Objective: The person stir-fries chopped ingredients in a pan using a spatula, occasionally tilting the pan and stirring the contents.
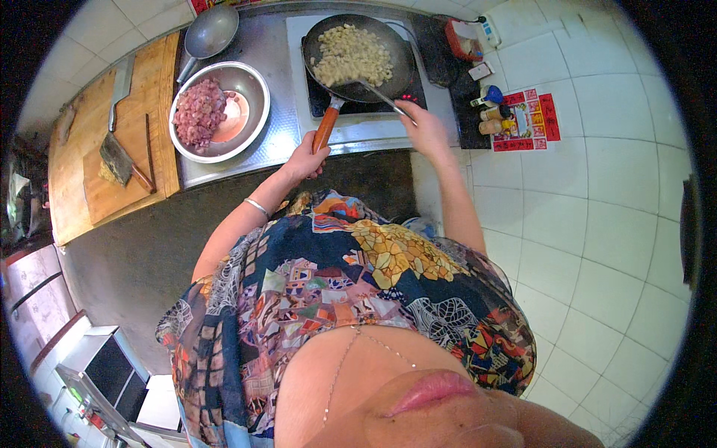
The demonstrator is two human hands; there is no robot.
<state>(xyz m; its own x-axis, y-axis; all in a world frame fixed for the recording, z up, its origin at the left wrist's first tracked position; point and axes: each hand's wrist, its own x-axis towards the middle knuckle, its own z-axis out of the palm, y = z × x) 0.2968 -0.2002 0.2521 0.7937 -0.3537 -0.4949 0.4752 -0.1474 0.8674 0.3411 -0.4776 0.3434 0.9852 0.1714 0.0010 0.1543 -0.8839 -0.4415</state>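
Observation:
A dark frying pan (400,42) rests on the cooktop (318,103), full of small pale diced pieces (353,53). My left hand (307,159) grips the pan's orange-brown handle (326,127). In my right hand (427,130) is a metal cooking utensil (383,98); its working end reaches into the near part of the pan, partly hidden among the pieces. Left of the pan, a steel bowl (259,112) holds a mound of raw diced meat (199,115) beside some pinkish liquid.
A cleaver (117,157), a long knife (120,84) and a thin stick (148,137) lie on the wooden boards (73,185) at left. An empty wok-shaped pan (212,31) sits behind the bowl. Seasoning jars (493,120) and a red basket (464,42) stand by the tiled wall.

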